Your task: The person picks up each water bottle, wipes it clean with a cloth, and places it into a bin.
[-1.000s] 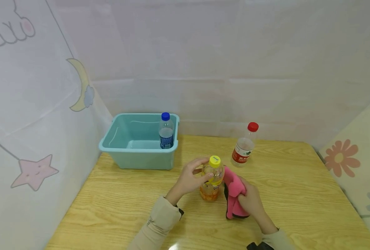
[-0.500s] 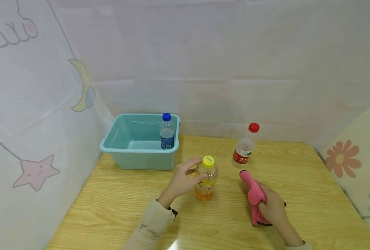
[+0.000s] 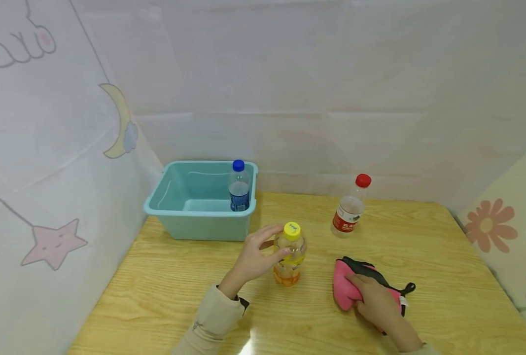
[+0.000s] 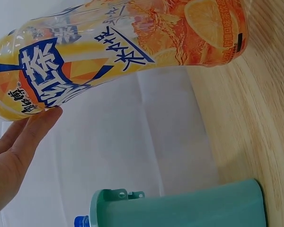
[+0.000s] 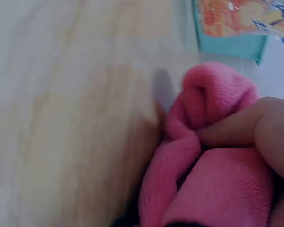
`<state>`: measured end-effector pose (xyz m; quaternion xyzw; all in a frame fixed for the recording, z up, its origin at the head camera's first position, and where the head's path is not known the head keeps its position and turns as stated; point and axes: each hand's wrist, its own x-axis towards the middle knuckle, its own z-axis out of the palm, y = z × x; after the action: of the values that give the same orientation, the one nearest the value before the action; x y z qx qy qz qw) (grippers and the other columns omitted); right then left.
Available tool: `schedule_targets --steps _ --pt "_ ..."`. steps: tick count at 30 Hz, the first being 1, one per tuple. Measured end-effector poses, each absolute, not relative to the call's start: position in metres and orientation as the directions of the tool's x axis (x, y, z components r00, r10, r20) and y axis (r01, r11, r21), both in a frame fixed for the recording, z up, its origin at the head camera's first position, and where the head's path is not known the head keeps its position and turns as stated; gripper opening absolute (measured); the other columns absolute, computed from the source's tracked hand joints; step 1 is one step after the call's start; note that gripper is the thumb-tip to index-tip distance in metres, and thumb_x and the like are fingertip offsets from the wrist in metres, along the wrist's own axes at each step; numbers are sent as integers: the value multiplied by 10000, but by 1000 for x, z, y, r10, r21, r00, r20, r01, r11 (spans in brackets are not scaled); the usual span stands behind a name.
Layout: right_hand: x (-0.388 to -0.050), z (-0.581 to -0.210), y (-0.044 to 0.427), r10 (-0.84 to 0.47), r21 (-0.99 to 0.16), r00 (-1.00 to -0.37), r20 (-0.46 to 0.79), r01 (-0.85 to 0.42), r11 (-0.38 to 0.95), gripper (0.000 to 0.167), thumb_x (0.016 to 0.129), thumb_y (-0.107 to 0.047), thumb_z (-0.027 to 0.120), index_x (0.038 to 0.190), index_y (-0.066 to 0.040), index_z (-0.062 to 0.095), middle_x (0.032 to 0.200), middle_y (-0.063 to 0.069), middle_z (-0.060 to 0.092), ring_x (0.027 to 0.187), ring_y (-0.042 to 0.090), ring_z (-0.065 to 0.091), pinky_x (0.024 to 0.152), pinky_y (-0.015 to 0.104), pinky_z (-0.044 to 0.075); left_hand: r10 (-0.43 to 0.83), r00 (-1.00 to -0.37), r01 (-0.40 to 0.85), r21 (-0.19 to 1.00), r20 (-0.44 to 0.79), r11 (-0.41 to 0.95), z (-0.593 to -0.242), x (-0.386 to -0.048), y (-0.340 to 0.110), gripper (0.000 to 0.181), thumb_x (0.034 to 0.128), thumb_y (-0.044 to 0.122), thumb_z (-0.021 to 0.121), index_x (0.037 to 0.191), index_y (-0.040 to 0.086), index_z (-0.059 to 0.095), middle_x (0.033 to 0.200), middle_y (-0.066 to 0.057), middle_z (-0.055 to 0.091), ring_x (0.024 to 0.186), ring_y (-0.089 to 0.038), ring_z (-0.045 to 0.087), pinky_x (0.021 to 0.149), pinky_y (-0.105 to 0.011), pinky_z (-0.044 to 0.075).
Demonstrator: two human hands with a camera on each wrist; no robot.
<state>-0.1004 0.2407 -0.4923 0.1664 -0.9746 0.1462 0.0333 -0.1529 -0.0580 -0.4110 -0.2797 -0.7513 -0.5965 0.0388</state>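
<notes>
A plastic drink bottle (image 3: 288, 273) with a yellow cap and an orange-and-yellow label stands on the table in the head view. My left hand (image 3: 254, 256) holds its upper part from the left, thumb in front and fingers behind. The label fills the top of the left wrist view, where part of the left hand (image 4: 14, 161) touches the bottle (image 4: 132, 42). To the right, my right hand (image 3: 375, 301) grips a pink cloth (image 3: 343, 286) with black edging and a black hanging loop. In the right wrist view the thumb presses into the folded cloth (image 5: 217, 189).
A teal plastic basin (image 3: 200, 227) stands at the back left with a blue-capped bottle (image 3: 239, 190) upright inside. Behind the cloth stands a red-capped bottle (image 3: 348, 212). All rest on a wooden table (image 3: 156, 296) before a pale wall sheet (image 3: 289, 98).
My right hand has moved right, away from the bottle, with the cloth, which now lies lower and turned over on the table. The left hand and yellow-capped bottle have shifted slightly left.
</notes>
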Motion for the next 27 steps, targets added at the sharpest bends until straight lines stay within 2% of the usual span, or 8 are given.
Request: schedule_targets --steps 3,5,10,12,16,19,23,27 --pt "-101 -497 237 -351 -213 -934 70 -358 909 468 630 -16 711 1091 -13 633 1080 162 589 997 371 534 728 537 471 365 -846 463 876 389 138 -411 -152 -62 432 810 0 662 1219 -41 531 1260 -192 508 1152 -335 478 844 -455 481" --pt "-102 -495 237 -373 -225 -927 34 -371 901 480 637 -33 726 1105 -12 623 1093 174 576 1004 388 520 730 546 466 357 -848 464 875 392 140 -410 -151 -66 438 805 -12 663 1219 -52 526 1258 -202 506 1150 -343 476 845 -457 481" --pt "-106 -478 240 -421 -449 -900 -108 -334 829 660 591 -51 792 1203 14 551 1194 277 496 1082 481 439 817 594 418 338 -845 484 863 415 148 -410 -148 -78 438 806 25 678 1219 -20 541 1259 -163 517 1141 -300 493 842 -408 492" --pt "-109 -471 240 -437 -509 -892 -116 -324 797 681 621 -110 805 1228 27 527 1220 290 479 1108 485 425 836 596 405 333 -842 492 857 423 155 -411 -147 -84 434 811 53 681 1220 -1 547 1263 -147 517 1139 -289 497 839 -395 495" --pt "-117 -459 230 -414 -552 -910 -3 -344 760 571 751 -177 742 1229 42 517 1171 241 547 1041 397 531 808 514 461 326 -837 508 846 439 164 -415 -146 -92 429 807 59 686 1212 4 554 1258 -147 520 1131 -292 503 836 -391 497" --pt "-126 -455 216 -365 -598 -926 93 -345 724 457 824 -147 675 1218 30 527 1082 191 606 932 318 603 732 435 512 321 -837 513 841 444 175 -416 -144 -98 431 794 17 687 1203 -16 555 1245 -163 526 1127 -306 505 837 -401 496" --pt "-139 -453 192 -336 -681 -925 178 -362 636 378 865 -123 625 1201 30 540 981 140 639 844 243 632 692 346 532 319 -840 512 834 438 204 -400 -132 -105 422 777 -44 677 1179 -68 550 1225 -210 527 1114 -347 506 829 -446 492" --pt "-152 -451 169 -326 -745 -919 221 -375 551 370 875 -133 614 1205 20 545 926 77 656 795 174 631 671 277 525 316 -830 536 815 460 221 -384 -121 -112 412 772 -67 669 1163 -98 544 1206 -240 527 1092 -370 512 811 -471 494"
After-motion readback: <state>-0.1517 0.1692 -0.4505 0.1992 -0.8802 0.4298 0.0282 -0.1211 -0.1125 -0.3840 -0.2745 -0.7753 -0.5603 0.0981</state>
